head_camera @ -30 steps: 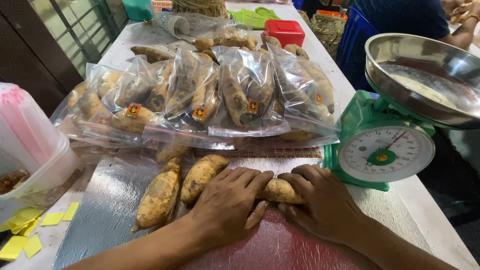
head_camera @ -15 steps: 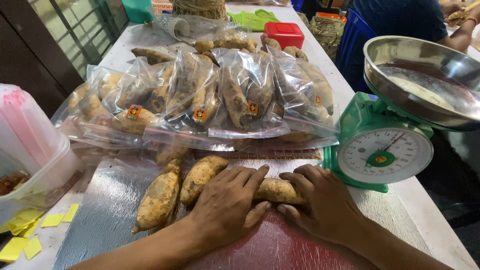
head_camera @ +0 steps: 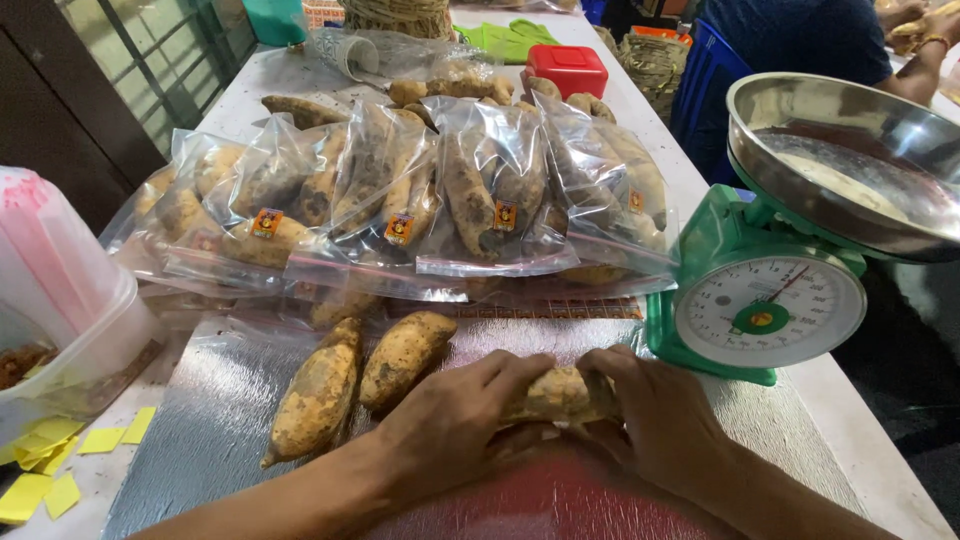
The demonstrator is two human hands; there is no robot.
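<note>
Sweet potato — left hand, right hand gripping

a long white table carries a silver sheet with three loose sweet potatoes on it, one of them under both hands. behind them lie rows of clear bags of sweet potatoes, with a red box at the far end. a green scale stands on the right, a plastic tub and yellow paper slips on the left.
</note>
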